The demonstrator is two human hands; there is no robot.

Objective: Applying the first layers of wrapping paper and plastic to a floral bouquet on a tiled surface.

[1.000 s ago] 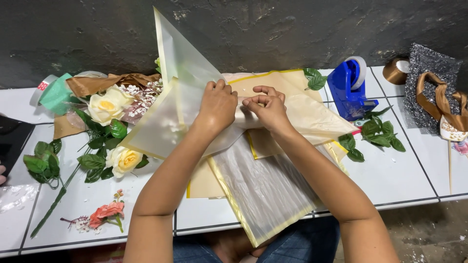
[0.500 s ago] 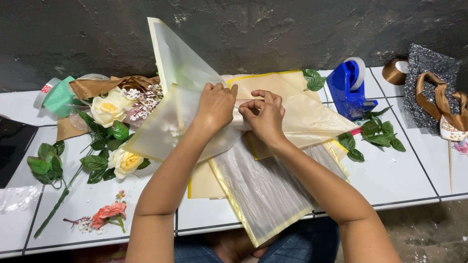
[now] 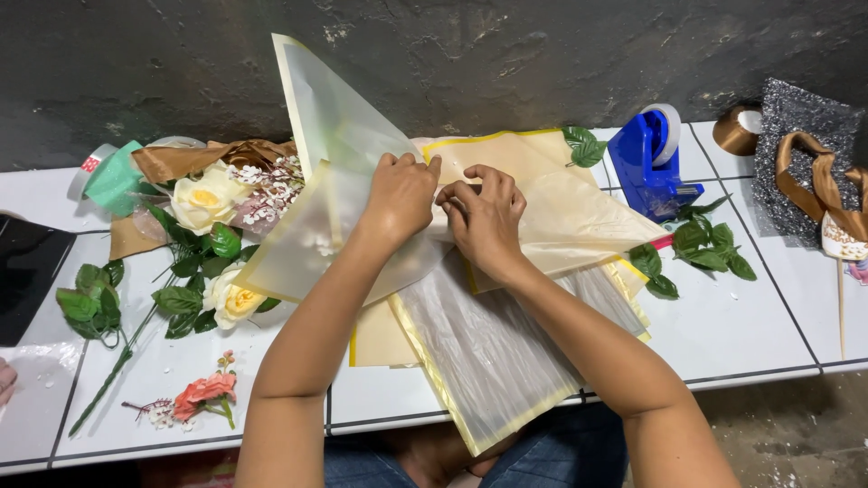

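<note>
A: What is seen closest, at the bottom?

B: A pale ribbed sheet [image 3: 493, 348] with a yellow edge is laid over the front rim of the white tiled table [image 3: 768, 334]. More yellow sheets are stacked under it. A small pink flower [image 3: 206, 391] is seen at the near left.

A: And a bit further in?

B: The two hands are found in the middle. The left hand [image 3: 400, 196] is pressed flat on a see-through yellow wrapping sheet [image 3: 312, 230], with the fingers curled over its fold. The right hand [image 3: 484, 217] is set just beside it, and a bit of the same sheet is pinched between thumb and fingers. So both hands are closed on the sheet. One corner of the sheet is stuck up high, toward the dark wall [image 3: 506, 54].

A: What is placed to the left?

B: Two cream roses [image 3: 206, 201] with green leaves are laid beside the sheet, with little white blossoms [image 3: 271, 181] touching it.

A: And far back?

B: A green tape roll [image 3: 113, 176] is seen far left. A blue tape holder [image 3: 651, 163] is stood at the right, near loose green leaves [image 3: 710, 248]. A brown ribbon [image 3: 818, 185] is laid on a sparkly silver sheet [image 3: 796, 145] in the far corner
</note>
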